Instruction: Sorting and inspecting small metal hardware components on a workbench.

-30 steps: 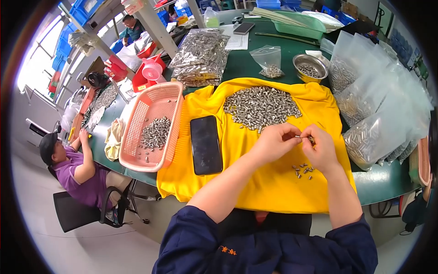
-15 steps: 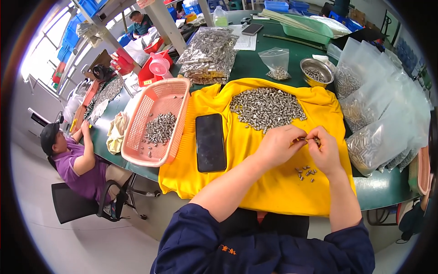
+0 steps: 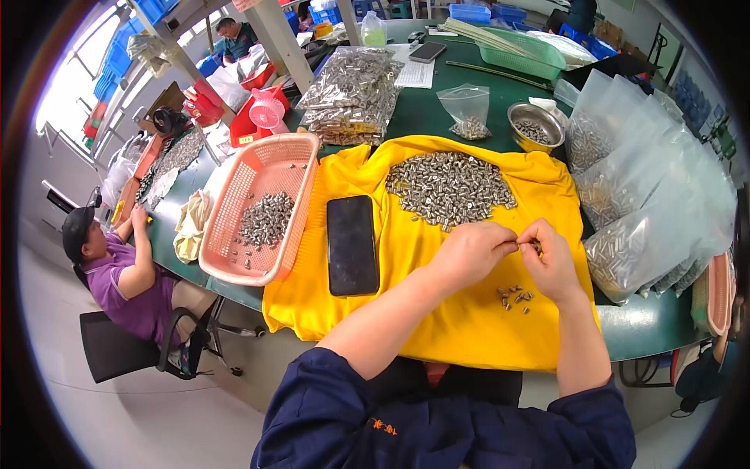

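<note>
Over the right half of the yellow cloth, fingertips meet fingertips! The right hand is curled, thumb and forefinger pinching close around a small metal piece, only a glint of it showing. The left hand has its fingertips drawn together against the right's; what sits between them is hidden, so no call there. A grip this fine looks risky: one slip of a fingertip and the piece could drop and roll. Just below lies a loose cluster, which a careless wrist might scatter. Beyond the left hand, the big heap has no rim, so a tug on the cloth could spread it. Out left, a dark phone, then the pink basket with more pieces; far right, bulging clear bags crowd the green table.
</note>
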Tool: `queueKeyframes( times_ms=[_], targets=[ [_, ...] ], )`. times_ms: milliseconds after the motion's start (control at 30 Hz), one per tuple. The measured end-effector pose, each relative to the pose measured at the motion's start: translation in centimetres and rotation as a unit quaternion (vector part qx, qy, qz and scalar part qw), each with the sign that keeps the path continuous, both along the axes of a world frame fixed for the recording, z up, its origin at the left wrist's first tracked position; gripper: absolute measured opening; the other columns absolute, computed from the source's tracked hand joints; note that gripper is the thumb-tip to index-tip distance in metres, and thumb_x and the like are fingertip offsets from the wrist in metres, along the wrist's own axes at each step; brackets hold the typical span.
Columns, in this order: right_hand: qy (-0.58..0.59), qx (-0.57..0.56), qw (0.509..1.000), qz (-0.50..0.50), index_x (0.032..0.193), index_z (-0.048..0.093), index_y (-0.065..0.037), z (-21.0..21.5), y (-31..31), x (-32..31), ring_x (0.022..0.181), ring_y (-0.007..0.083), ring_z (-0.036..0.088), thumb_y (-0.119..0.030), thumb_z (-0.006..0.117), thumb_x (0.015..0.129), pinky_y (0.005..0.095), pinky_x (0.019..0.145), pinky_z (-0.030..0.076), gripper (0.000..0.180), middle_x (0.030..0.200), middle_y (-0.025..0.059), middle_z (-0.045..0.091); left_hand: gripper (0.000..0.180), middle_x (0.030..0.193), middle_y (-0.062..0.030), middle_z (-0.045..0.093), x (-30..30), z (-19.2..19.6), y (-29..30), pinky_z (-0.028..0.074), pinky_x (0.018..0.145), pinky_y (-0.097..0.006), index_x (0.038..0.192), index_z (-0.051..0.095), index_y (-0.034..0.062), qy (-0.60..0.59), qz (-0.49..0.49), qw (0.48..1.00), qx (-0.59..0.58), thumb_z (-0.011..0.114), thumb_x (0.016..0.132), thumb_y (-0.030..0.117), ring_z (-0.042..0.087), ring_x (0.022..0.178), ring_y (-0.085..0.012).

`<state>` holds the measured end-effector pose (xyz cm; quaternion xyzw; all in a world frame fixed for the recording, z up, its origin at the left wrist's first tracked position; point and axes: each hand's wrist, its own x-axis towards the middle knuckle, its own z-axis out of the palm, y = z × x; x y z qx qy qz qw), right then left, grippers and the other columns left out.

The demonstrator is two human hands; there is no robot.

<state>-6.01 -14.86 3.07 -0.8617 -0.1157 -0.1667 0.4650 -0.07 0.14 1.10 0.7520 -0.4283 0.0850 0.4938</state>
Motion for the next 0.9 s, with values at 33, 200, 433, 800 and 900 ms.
queueKeyframes(
  times_ms=[33,200,433,800,900],
  targets=[
    [0.017,0.002,1.0,0.004,0.079,0.048,-0.001,0.1,-0.1,-0.1,0.05,0.0074,0.041,0.0,0.048,0.075,0.0222,0.045,0.034,0.004,0.062,0.0048,0.049,0.01,0.072,-0.0102,0.059,0.0,0.0,0.0,0.046,0.055,-0.033,0.078,0.06,0.0041,0.0,0.0,1.0,-0.001,0.062,0.069,0.008,0.057,0.065,-0.028],
    [-0.019,0.048,0.998,-0.039,0.079,0.049,-0.002,0.3,-1.3,-0.4,0.051,0.0051,0.039,0.001,0.047,0.077,0.0205,0.045,0.033,0.004,0.061,0.0013,0.047,0.01,0.074,-0.0134,0.06,0.9,0.3,1.0,0.046,0.062,-0.035,0.078,0.06,0.0045,-0.026,0.038,0.997,0.054,0.057,0.074,0.013,0.057,0.069,-0.0283],
    [-0.006,0.088,0.995,-0.055,0.078,0.049,-0.003,0.8,-1.0,-0.9,0.054,0.0045,0.037,0.001,0.047,0.075,0.0192,0.049,0.032,0.005,0.065,0.0001,0.044,0.016,0.077,-0.0044,0.061,0.6,1.2,1.0,0.044,0.064,-0.02,0.091,0.061,0.0006,0.288,-0.037,0.955,-0.055,0.059,0.076,0.004,0.056,0.069,-0.0097],
    [0.082,0.185,0.979,0.0,0.08,0.048,-0.003,0.4,-0.3,-0.4,0.059,0.0041,0.037,-0.003,0.048,0.076,0.0189,0.052,0.032,0.004,0.068,-0.0017,0.043,0.019,0.082,-0.0045,0.058,1.1,-1.0,0.2,0.045,0.068,-0.023,0.097,0.057,0.0004,0.524,-0.141,0.802,-0.25,0.055,0.079,-0.001,0.055,0.072,-0.0119],
    [0.06,0.192,0.979,0.004,0.08,0.048,-0.003,0.2,0.0,-0.5,0.06,0.0042,0.037,-0.003,0.047,0.076,0.0185,0.052,0.033,0.004,0.068,-0.0019,0.043,0.018,0.083,-0.0066,0.06,0.7,-0.9,0.3,0.047,0.07,-0.025,0.095,0.058,0.0008,0.543,-0.163,0.783,-0.255,0.056,0.078,-0.002,0.057,0.075,-0.0136]
  ],
)
